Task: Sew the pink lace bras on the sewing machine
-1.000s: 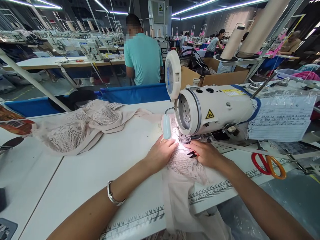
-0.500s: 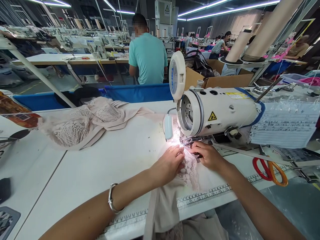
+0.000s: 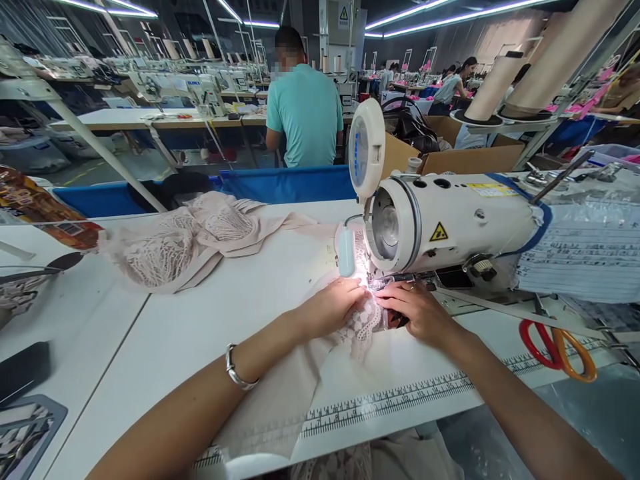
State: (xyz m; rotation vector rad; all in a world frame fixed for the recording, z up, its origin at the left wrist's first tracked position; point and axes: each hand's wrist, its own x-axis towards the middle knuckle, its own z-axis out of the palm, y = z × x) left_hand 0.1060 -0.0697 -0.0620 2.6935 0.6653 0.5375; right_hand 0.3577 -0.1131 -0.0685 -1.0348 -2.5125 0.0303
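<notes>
Pale pink lace fabric (image 3: 361, 327) lies under the lit needle area of a white sewing machine (image 3: 455, 213). My left hand (image 3: 330, 310) presses it from the left, fingers together, with the fingertips close to the needle. On the other side, my right hand (image 3: 417, 308) has its fingertips on the lace beside the presser foot. Tucked under its curled fingers is a small dark tool (image 3: 399, 320), mostly hidden, perhaps thread snips. Plain beige cloth (image 3: 280, 400) joined to the lace drapes across the table under my left forearm and over the front edge.
Scissors (image 3: 557, 350) with red and orange handles lie right of my right forearm. A beige strip (image 3: 515, 310) runs to the machine. Lace bra pieces (image 3: 170, 250) lie at the left, near a brown packet (image 3: 47, 207) and a dark phone-like object (image 3: 25, 373). A person (image 3: 305, 113) sits ahead.
My view has turned slightly left. My left hand has drawn away from the viewer with the lace; the beige cloth has swung left. My right hand has moved left, nearer the needle.
</notes>
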